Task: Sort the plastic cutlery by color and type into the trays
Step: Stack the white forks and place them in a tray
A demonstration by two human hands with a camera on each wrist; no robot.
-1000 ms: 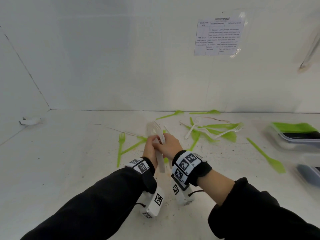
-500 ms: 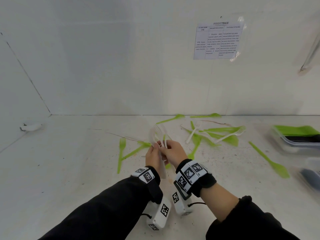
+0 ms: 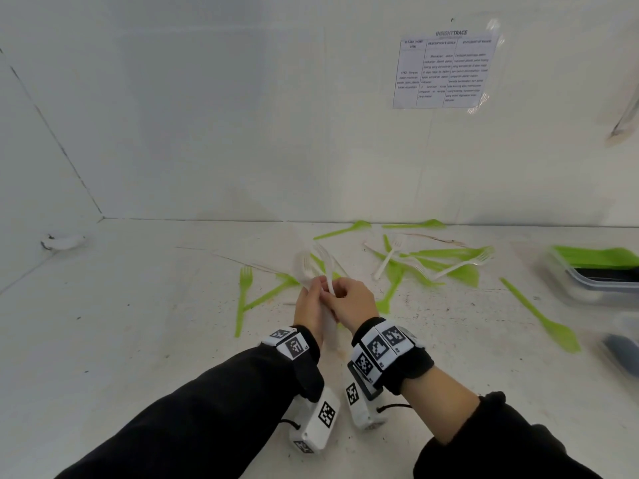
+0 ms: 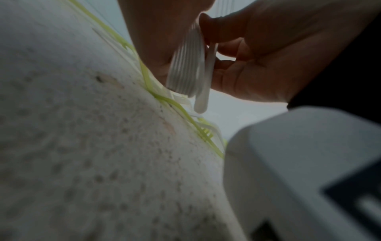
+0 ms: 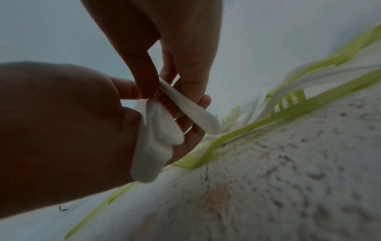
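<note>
Both hands meet above the middle of the white table. My left hand (image 3: 316, 292) grips a bundle of white forks (image 3: 304, 267) by the handles, tines pointing up and away. Its stacked handles (image 4: 185, 65) show below the left palm (image 4: 152, 40). My right hand (image 3: 340, 293) pinches a single white fork (image 3: 326, 266) and holds it against the bundle. That fork's handle (image 5: 189, 112) crosses the bundle (image 5: 154, 143) between the right fingers (image 5: 191, 68). Green forks (image 3: 243, 299) and more white forks (image 3: 387, 261) lie loose on the table.
A heap of green and white cutlery (image 3: 446, 264) lies at the back right. A green spoon (image 3: 543, 319) lies toward the right. A clear tray (image 3: 594, 285) holding green pieces stands at the right edge, and a second tray (image 3: 622, 350) sits nearer. Walls close off the back and left.
Both hands have stayed together and dropped slightly toward me. The right hand has brought its single fork closer against the bundle in the left hand.
</note>
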